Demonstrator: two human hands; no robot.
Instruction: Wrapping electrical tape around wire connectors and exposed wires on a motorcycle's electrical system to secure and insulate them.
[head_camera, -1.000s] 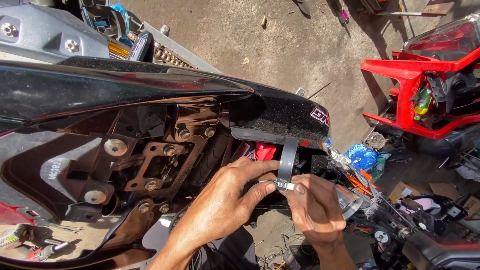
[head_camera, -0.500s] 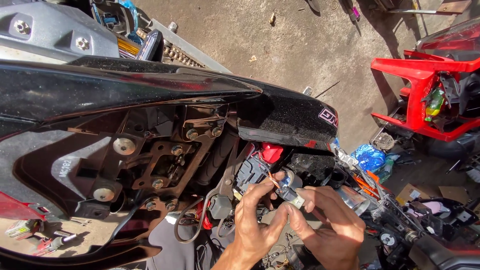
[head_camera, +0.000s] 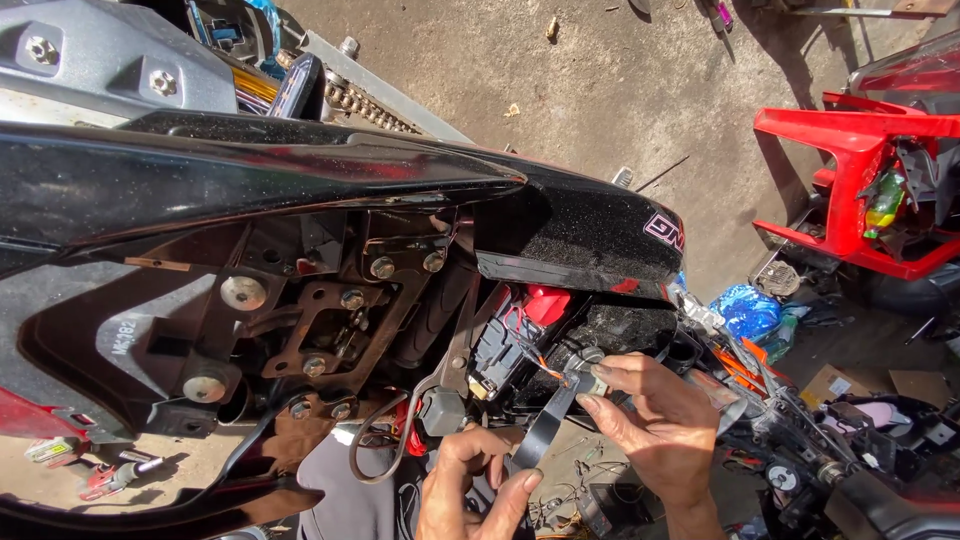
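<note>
Right hand (head_camera: 665, 425), palm down, pinches one small metal buckle (head_camera: 583, 372) between fingertips at the top end of one black strap (head_camera: 545, 430). Left hand (head_camera: 470, 490), just below, fingers curled, grips the strap's lower end. One black motorcycle tail panel (head_camera: 580, 230) sits above both hands.

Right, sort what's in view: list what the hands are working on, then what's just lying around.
In hand:
- black strap, pinched by left hand
- small metal fitting at strap's top, held by right hand
- black motorcycle tail, panels off

Lying about:
- red plastic chair
- blue plastic bag
- cardboard box
</note>
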